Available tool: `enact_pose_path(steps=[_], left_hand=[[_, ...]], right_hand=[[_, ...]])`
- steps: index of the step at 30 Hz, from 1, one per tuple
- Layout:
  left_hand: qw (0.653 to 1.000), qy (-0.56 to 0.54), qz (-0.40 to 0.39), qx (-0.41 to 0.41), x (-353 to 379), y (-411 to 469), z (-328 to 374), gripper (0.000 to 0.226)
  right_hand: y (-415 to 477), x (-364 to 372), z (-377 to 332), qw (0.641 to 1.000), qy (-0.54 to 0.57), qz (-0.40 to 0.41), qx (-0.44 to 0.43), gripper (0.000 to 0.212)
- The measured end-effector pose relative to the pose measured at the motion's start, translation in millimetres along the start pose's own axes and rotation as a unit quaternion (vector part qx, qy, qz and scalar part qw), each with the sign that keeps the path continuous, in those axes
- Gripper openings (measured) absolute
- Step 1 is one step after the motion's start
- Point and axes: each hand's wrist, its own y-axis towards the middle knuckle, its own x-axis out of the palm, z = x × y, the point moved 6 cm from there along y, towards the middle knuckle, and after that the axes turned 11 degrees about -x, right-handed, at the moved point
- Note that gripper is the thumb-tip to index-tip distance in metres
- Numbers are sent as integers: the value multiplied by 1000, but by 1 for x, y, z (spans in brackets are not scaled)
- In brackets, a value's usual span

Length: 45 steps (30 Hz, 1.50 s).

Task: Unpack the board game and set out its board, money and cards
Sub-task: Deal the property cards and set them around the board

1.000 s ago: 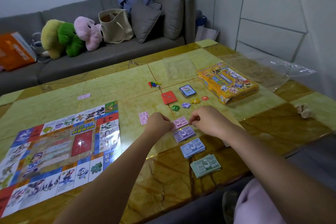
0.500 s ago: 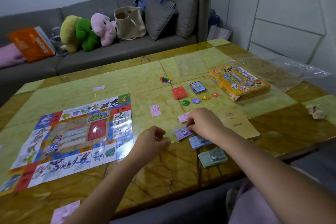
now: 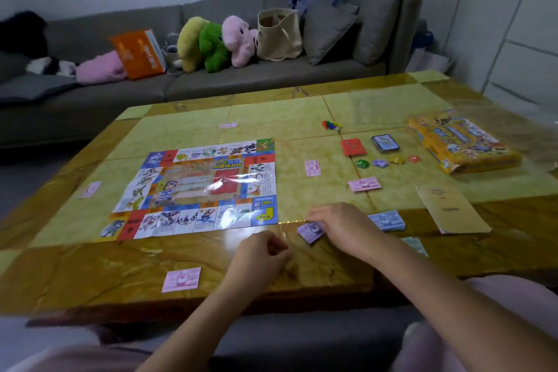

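Note:
The game board (image 3: 196,187) lies flat on the table's left half. My right hand (image 3: 338,226) grips a purple money stack (image 3: 309,232) near the board's front right corner. My left hand (image 3: 262,257) hovers just in front of it with curled fingers, and nothing shows in it. A pink stack (image 3: 363,184), a blue stack (image 3: 388,220) and a green stack (image 3: 415,244), partly hidden by my right arm, lie to the right. Single pink notes (image 3: 181,279) lie around the board. A red card deck (image 3: 352,146) and a blue card deck (image 3: 385,142) sit further back.
The yellow game box (image 3: 462,142) stands at the far right, with a brown envelope (image 3: 453,210) in front of it. Small coloured pieces (image 3: 380,163) and pawns (image 3: 332,125) lie near the decks. A grey sofa (image 3: 271,75) with plush toys runs behind the table.
My right hand went from the pink stack to the purple stack. My left hand drew back toward the front edge. The view swung left, showing the whole board and a pink note in front.

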Motion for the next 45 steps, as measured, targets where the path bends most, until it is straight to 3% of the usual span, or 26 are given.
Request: enact_pose_path(steps=[5, 10, 12, 15, 17, 22, 25, 30, 32, 36, 38, 42, 45], left_hand=[[996, -72, -37, -40, 6, -25, -18, 29], [971, -175, -99, -129, 18, -43, -32, 41], [954, -219, -144, -145, 29, -51, -33, 36], [932, -275, -192, -140, 44, -62, -31, 24], [919, -303, -217, -129, 49, -68, -28, 21], [865, -401, -289, -86, 47, -77, -15, 26], [840, -462, -277, -57, 35, -77, -7, 27], [851, -495, -172, -20, -10, -59, -7, 25], [840, -522, -143, -40, -28, -51, -12, 27], [816, -558, -128, -78, -56, -39, -27, 28], [827, -542, -132, -73, -65, -34, -30, 29], [850, -496, -167, -59, -82, -19, -30, 25], [873, -453, -178, -19, -97, -10, -32, 25]], right_hand=[[-16, 7, -16, 997, -55, -41, -26, 45], [-46, 21, -31, 985, -98, -126, -68, 90], [-56, 29, -34, 989, -71, -101, -82, 87], [-72, 34, -44, 989, -47, 5, -139, 63], [-81, 39, -46, 987, -29, 49, -153, 63], [-78, 21, -48, 988, 66, 106, -95, 55], [-64, 13, -66, 989, 43, 113, -89, 52], [-34, -11, -112, 977, -97, 161, -101, 52], [-20, -20, -127, 981, -101, 130, -104, 53], [0, -14, -136, 990, -42, 53, -121, 53], [8, -17, -138, 991, 30, 68, -112, 49], [34, -36, -126, 979, 143, 142, -30, 18], [51, -40, -118, 950, 281, 129, 34, 16]])
